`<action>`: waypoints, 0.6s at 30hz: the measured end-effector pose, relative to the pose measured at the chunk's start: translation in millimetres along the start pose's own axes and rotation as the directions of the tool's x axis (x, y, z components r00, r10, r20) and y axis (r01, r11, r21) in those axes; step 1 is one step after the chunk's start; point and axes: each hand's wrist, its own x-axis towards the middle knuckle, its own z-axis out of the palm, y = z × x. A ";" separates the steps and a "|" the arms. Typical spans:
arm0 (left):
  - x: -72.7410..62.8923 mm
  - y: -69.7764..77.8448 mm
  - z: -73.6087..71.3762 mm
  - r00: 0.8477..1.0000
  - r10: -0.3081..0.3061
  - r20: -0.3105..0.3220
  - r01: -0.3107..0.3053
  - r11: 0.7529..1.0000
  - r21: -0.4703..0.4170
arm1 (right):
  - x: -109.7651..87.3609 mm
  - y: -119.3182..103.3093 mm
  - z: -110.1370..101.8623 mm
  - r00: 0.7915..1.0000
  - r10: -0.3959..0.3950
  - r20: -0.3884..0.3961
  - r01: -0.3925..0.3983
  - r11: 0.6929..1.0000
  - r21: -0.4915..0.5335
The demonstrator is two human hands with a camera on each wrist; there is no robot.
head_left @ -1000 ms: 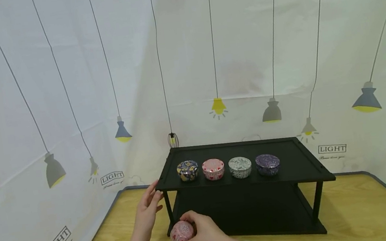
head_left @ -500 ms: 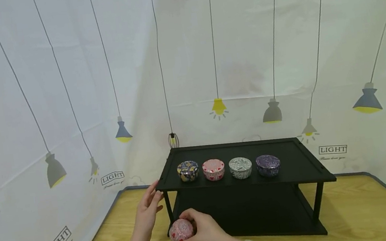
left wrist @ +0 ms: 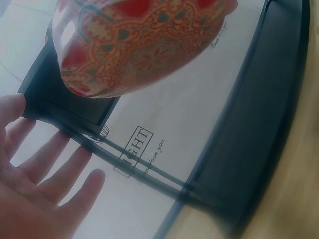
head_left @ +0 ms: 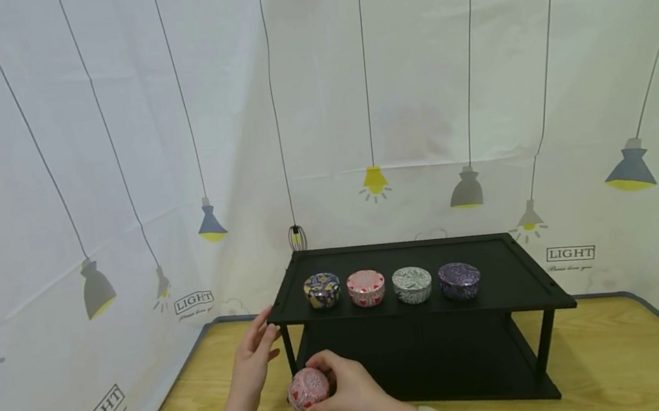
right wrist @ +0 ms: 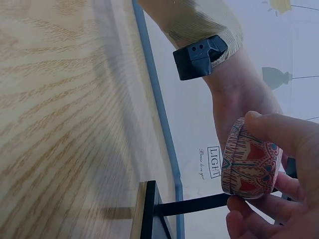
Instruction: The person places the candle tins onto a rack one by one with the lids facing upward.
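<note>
A small round tin (head_left: 308, 389) with a pink, red and white pattern is pinched between the thumb and fingers of my right hand (head_left: 352, 390), tilted in front of the rack's left leg. In the right wrist view the tin (right wrist: 250, 162) shows red and teal ornament on its side. At the upper left corner of the black two-tier rack (head_left: 382, 318), my left hand (head_left: 251, 363) rests its fingers on the edge. The left wrist view shows that hand (left wrist: 42, 184) with fairly straight, spread fingers against the shelf's end.
Along the top shelf stand a blue-and-yellow tin (head_left: 322, 291), a pink tin (head_left: 367, 289), a white-and-green tin (head_left: 412, 285) and a purple tin (head_left: 460, 281). The rack stands on a wooden table (head_left: 625, 361), before a white backdrop (head_left: 315, 96) printed with lamps.
The tin in my right hand has risen very slightly and tipped a little. My left hand keeps its place at the rack's corner; the tins on top stand unmoved.
</note>
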 end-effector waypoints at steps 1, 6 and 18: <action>-0.1 0.4 0.1 1.000 -0.002 -0.001 0.002 1.000 -0.002 | -0.1 0.3 0.2 1.000 -0.002 -0.001 0.002 1.000 0.003; -0.6 1.2 0.8 1.000 -0.002 -0.006 0.002 1.000 0.002 | 0.1 1.8 1.1 1.000 -0.008 -0.004 0.008 1.000 0.002; -0.9 2.9 0.7 1.000 -0.002 -0.003 0.002 1.000 0.004 | 2.4 2.8 2.5 0.998 -0.053 -0.018 0.051 0.997 -0.063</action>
